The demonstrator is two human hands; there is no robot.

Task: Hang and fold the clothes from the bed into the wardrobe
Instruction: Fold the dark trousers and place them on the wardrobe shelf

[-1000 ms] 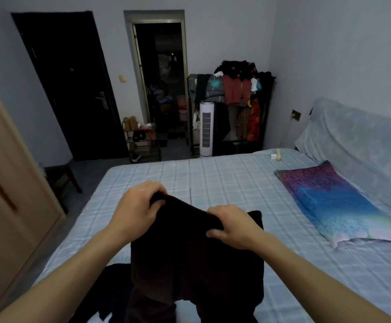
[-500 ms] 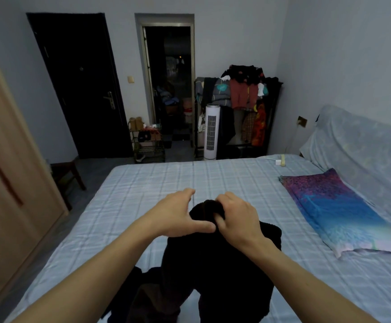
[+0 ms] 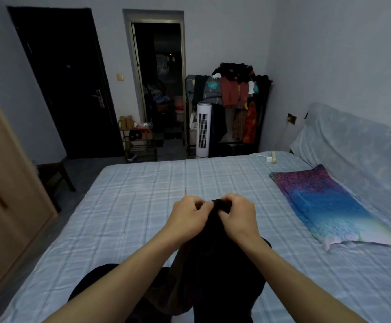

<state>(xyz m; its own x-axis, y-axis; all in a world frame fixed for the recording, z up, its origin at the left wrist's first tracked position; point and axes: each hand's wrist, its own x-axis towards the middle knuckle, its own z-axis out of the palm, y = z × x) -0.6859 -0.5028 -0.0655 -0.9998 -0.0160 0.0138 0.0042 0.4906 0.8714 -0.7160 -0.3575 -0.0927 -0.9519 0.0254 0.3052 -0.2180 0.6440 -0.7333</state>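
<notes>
A black garment [image 3: 220, 264] hangs from both my hands above the bed [image 3: 131, 206], its lower part trailing toward me. My left hand [image 3: 187, 217] and my right hand [image 3: 238, 217] sit close together and pinch its bunched top edge between fingers and thumbs. More dark cloth [image 3: 89, 283] lies on the bed below my left forearm. The wooden wardrobe [image 3: 1, 194] stands at the left edge of the view.
A colourful folded cloth [image 3: 325, 203] lies on the bed's right side beside a covered headboard [image 3: 362, 155]. Beyond the bed stand a white tower fan [image 3: 203, 129], a laden clothes rack [image 3: 234, 99], a small shoe shelf [image 3: 139, 143], a dark stool [image 3: 54, 176] and two doorways.
My hands have come together from the garment's two upper corners to a single bunched point at its top. The left hand went from open fingers to pinching the cloth.
</notes>
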